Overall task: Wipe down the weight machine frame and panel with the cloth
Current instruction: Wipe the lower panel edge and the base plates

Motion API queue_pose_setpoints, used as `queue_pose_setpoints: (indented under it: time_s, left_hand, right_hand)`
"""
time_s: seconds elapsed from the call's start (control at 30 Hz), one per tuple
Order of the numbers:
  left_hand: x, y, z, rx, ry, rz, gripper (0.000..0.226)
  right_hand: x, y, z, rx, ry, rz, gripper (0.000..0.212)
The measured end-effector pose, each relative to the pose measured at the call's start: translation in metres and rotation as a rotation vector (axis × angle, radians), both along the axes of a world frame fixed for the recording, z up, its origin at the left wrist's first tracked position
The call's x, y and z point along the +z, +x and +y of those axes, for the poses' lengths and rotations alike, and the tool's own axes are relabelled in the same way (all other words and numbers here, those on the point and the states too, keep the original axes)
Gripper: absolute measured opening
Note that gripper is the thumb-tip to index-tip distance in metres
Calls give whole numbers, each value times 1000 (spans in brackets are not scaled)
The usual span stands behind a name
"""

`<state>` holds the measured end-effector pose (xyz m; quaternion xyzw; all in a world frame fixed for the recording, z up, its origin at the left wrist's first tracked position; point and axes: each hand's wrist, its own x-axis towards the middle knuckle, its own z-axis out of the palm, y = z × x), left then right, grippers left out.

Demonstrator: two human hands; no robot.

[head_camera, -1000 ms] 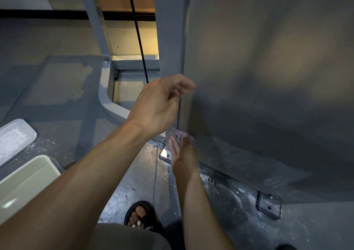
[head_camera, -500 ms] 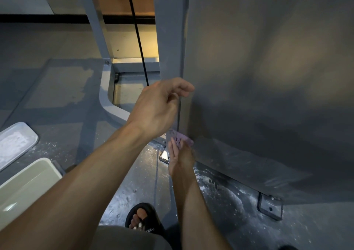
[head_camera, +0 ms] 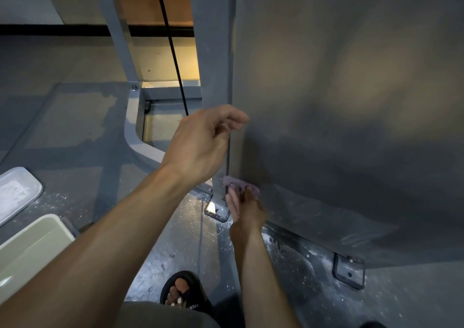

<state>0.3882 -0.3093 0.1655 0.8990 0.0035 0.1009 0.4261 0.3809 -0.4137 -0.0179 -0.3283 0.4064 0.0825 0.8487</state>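
Right hand point(head_camera: 247, 208) presses cloth point(head_camera: 239, 184) low on panel point(head_camera: 351, 101); tub point(head_camera: 30, 250) left.

a crumpled pale purple cloth point(head_camera: 240, 185) pressed against the bottom corner of the upright grey panel point(head_camera: 351, 101), beside the grey frame post point(head_camera: 213, 51).

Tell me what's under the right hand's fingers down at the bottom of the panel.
A crumpled purple cloth, which the right hand holds against the grey panel beside the frame post. The panel surface beneath the cloth is covered.
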Motion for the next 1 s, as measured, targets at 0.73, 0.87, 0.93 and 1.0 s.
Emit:
queue_pose_setpoints:
  time_s: [0.73,0.87,0.93,1.0]
  left_hand:
    - [1,2,-11,-50,0,0,39]
    - [0,4,-13,-51,5,-17,35]
    - [0,4,-13,-52,10,-10,36]
    - [1,3,-13,-48,6,-5,37]
  right_hand:
    - [-1,-3,-20,-21,-144,28,23]
    - [15,-5,-26,-44,-224,-120,21]
    - [12,-7,-29,-38,-240,-66,19]
    - [8,-8,-30,-37,-232,28,17]
